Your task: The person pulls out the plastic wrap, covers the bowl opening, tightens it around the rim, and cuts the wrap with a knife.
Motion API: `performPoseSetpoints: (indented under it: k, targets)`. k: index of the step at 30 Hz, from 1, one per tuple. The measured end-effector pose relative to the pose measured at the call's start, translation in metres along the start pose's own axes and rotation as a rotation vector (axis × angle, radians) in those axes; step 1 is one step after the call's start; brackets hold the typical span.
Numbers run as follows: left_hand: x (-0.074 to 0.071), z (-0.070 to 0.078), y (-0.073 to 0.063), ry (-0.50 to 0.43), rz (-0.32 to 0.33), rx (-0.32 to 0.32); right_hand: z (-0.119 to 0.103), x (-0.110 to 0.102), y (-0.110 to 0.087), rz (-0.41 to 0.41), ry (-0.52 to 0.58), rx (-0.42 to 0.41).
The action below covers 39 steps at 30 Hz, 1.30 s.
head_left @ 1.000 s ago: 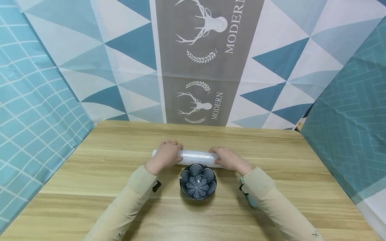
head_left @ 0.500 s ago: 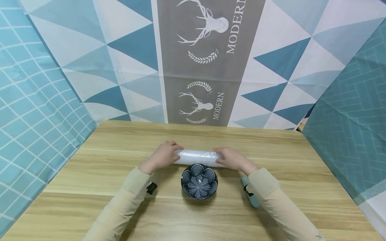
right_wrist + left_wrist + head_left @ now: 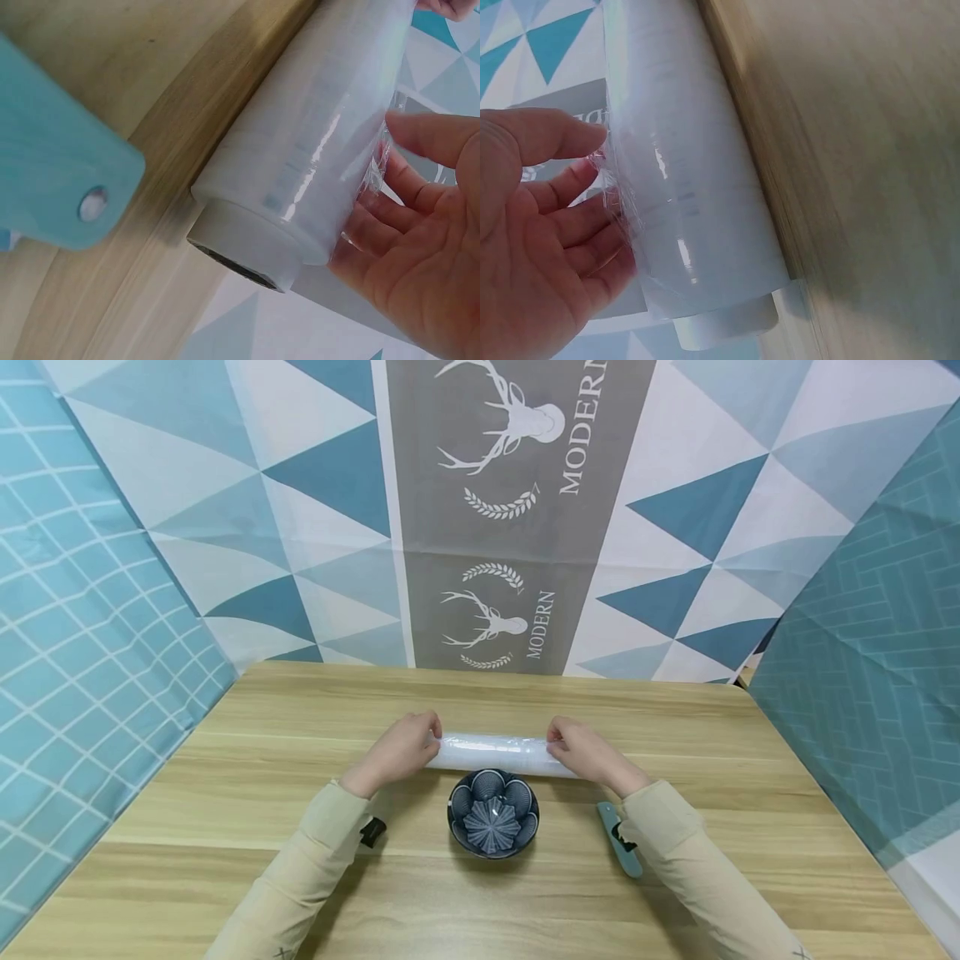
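Note:
A roll of cling film [image 3: 495,753] lies crosswise on the wooden table, its white core sticking out at the ends in the wrist views. At its left end my left hand [image 3: 405,747] pinches the film's loose edge between thumb and index finger; in the left wrist view this hand [image 3: 547,195] has crumpled clear film at its fingertips. My right hand [image 3: 588,752] pinches the edge near the right end. Seen from the right wrist, that hand [image 3: 427,210] has bunched film by its thumb and fingers. A dark blue bowl [image 3: 492,814] with a petal pattern stands just in front of the roll.
A slim teal tool [image 3: 621,843] lies right of the bowl beside the right sleeve [image 3: 678,835]; its rounded end [image 3: 67,165] with a metal-ringed hole shows in the right wrist view. Patterned cloth [image 3: 495,552] hangs behind the wooden table [image 3: 480,914].
Both hands have shifted outward along the roll, from resting over it to pinching the film near its two ends. The bowl and the teal tool stay in place.

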<state>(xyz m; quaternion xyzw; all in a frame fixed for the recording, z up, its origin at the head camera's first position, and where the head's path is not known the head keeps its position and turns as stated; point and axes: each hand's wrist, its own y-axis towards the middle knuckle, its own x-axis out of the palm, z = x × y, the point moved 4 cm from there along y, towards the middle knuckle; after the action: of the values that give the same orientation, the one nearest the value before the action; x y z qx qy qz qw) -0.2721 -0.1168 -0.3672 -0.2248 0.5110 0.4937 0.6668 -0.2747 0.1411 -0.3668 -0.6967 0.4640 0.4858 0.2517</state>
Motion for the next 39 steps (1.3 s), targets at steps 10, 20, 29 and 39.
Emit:
performPoseSetpoints:
  k: [10, 20, 29, 39]
  targets:
    - [-0.003, 0.003, -0.001, 0.026, 0.012, 0.024, -0.003, 0.000, -0.002, 0.036, -0.014, -0.021]
    - [-0.008, 0.004, -0.005, -0.036, 0.045, 0.021, -0.006, -0.001, -0.006, 0.057, -0.002, -0.029]
    - [-0.011, 0.002, -0.011, -0.105, 0.082, 0.012, -0.004, 0.000, -0.008, 0.071, 0.023, -0.003]
    - [-0.013, -0.002, -0.015, -0.171, 0.083, -0.003, -0.007, -0.003, -0.011, 0.105, 0.017, -0.029]
